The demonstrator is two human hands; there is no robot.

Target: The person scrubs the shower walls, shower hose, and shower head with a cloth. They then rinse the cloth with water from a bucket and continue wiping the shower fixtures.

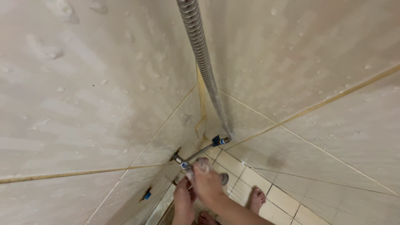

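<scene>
Right hand [207,181] is closed around the tap [185,165] low in the corner, at six o'clock from the hose [203,62]; left hand [183,200] grips just beneath. Turn steadily (wet metal slips), bracing below.

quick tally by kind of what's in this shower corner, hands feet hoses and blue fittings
hands: 2, left hand and right hand, both at the wall tap
bare feet: 2, one on the floor tiles, one at the bottom edge
metal hoses: 1, the ribbed hose
blue fittings: 3, at the hose end, at the tap, low on the wall
total: 8
</scene>
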